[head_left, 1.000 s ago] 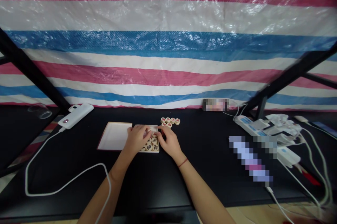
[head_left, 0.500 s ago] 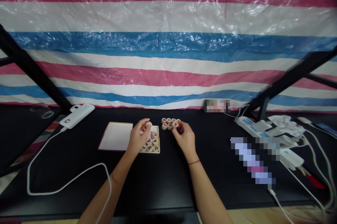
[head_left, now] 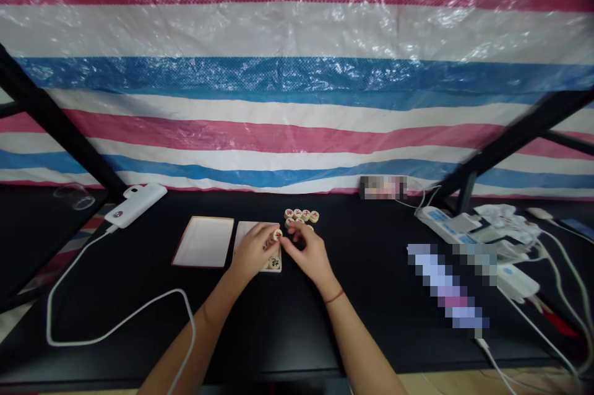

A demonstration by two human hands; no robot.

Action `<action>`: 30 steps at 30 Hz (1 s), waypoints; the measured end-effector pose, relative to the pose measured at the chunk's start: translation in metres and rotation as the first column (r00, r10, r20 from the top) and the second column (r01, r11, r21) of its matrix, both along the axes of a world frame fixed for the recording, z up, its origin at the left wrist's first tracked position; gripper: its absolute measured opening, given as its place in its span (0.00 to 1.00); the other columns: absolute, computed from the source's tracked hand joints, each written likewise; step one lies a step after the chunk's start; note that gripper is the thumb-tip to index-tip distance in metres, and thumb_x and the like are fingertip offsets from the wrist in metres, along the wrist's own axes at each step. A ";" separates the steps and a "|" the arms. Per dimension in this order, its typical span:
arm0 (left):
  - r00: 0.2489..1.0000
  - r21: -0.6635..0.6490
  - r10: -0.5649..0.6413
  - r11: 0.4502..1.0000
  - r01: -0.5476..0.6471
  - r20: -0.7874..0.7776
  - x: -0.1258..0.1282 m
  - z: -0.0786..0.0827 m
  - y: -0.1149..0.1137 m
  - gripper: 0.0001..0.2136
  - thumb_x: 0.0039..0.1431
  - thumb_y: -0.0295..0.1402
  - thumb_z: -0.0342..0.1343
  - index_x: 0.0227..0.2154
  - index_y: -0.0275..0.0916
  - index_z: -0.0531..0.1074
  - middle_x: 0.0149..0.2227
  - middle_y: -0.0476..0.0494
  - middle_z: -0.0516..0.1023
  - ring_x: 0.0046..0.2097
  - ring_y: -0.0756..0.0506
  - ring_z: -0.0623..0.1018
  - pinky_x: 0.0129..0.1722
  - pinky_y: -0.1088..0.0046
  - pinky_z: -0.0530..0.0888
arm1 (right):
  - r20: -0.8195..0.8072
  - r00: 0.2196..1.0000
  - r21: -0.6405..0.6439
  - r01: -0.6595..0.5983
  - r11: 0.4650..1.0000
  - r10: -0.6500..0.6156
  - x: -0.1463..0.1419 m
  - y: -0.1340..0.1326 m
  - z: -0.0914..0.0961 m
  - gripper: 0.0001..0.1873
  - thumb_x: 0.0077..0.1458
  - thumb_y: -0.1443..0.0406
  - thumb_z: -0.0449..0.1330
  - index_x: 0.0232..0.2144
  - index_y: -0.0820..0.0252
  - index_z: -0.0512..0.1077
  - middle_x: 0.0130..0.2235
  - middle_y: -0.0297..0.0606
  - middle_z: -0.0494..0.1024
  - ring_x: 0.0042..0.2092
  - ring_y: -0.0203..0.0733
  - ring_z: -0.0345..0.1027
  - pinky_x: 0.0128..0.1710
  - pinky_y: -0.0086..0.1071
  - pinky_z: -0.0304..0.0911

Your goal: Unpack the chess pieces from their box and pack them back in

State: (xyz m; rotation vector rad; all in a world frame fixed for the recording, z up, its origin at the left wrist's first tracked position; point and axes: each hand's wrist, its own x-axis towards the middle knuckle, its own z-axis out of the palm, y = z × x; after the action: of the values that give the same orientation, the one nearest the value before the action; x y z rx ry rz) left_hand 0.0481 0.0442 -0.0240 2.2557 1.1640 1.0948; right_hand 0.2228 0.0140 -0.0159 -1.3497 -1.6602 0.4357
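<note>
A shallow white box lies on the black table, holding round wooden chess pieces marked with characters. My left hand rests over the box and pinches one round piece between thumb and fingertips. My right hand hovers just right of the box, fingers curled together near that piece; what they hold, if anything, is hidden. A small cluster of loose pieces sits on the table just beyond my right hand. The box's lid lies flat to the left.
A white power bank with a looping white cable lies at the left. Power strips and tangled white cables crowd the right side. A striped plastic sheet hangs behind the table. Black frame bars slant at both sides.
My right hand came back from the loose cluster toward the box. My left hand lowered over the box with a piece pinched in its fingertips.
</note>
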 end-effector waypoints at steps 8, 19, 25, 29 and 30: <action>0.987 0.086 0.001 0.996 0.013 -0.162 -0.003 -0.002 0.003 0.17 0.60 0.34 0.56 0.52 0.42 0.69 0.45 0.42 0.77 0.47 0.42 0.77 0.49 0.63 0.73 | -0.083 0.990 0.029 0.116 0.993 -0.113 0.007 0.004 -0.004 0.13 0.56 0.60 0.57 0.41 0.60 0.74 0.36 0.39 0.79 0.33 0.39 0.72 0.36 0.31 0.67; 0.931 0.049 0.146 0.989 -0.137 -0.335 -0.009 -0.002 0.006 0.11 0.63 0.35 0.51 0.42 0.41 0.76 0.41 0.43 0.80 0.43 0.42 0.78 0.45 0.66 0.70 | 0.300 0.909 -0.110 0.334 0.936 -0.289 0.043 0.014 -0.030 0.12 0.54 0.62 0.53 0.39 0.59 0.72 0.36 0.42 0.78 0.39 0.47 0.70 0.40 0.36 0.64; 0.921 0.006 0.108 0.993 -0.114 -0.374 -0.008 -0.001 0.003 0.11 0.65 0.34 0.48 0.38 0.42 0.77 0.38 0.44 0.81 0.41 0.43 0.78 0.44 0.67 0.67 | 0.286 0.917 -0.077 0.312 0.947 -0.279 0.045 0.018 -0.034 0.10 0.56 0.62 0.54 0.37 0.60 0.71 0.34 0.41 0.76 0.38 0.47 0.67 0.38 0.37 0.62; 0.931 0.001 0.096 0.995 -0.102 -0.353 -0.005 -0.002 0.002 0.11 0.64 0.31 0.48 0.40 0.42 0.76 0.41 0.43 0.81 0.42 0.44 0.78 0.44 0.68 0.66 | 0.246 0.921 0.001 0.312 0.950 -0.303 0.042 0.016 -0.028 0.11 0.57 0.60 0.54 0.38 0.60 0.71 0.37 0.43 0.76 0.38 0.46 0.67 0.39 0.38 0.63; 0.929 0.001 0.099 0.994 -0.106 -0.355 -0.004 -0.002 0.001 0.11 0.64 0.31 0.48 0.40 0.42 0.75 0.41 0.43 0.81 0.43 0.44 0.77 0.44 0.68 0.66 | 0.224 0.926 0.026 0.305 0.952 -0.303 0.039 0.015 -0.025 0.10 0.58 0.60 0.53 0.37 0.60 0.71 0.36 0.43 0.76 0.38 0.46 0.67 0.40 0.37 0.63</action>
State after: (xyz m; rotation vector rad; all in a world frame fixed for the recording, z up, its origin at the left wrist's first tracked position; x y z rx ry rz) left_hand 0.0437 0.0454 -0.0264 2.4704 1.4379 0.7211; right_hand 0.2614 0.0293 -0.0411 -1.6823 -1.5898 0.1092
